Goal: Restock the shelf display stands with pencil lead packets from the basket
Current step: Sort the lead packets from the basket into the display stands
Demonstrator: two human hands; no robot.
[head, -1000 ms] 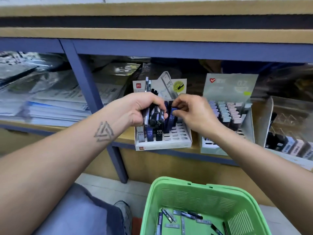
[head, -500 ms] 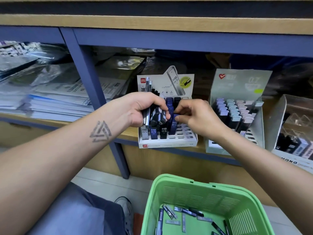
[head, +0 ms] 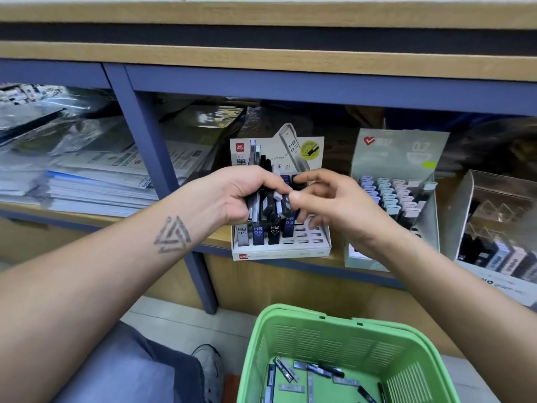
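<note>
Head view: having just slotted a blue packet into the white cardboard HB 0.5 display stand, the right hand, grip now loose and empty, returns to the bundle of pencil lead packets clutched in the left hand before the stand; more wait in the green plastic basket below.

Even, soft indoor light falling from above, shelf recess lying in shadow, glare glinting off plastic sleeves, wide-angle lens bowing the edges, right hand blurring slightly, perhaps from motion.
</note>
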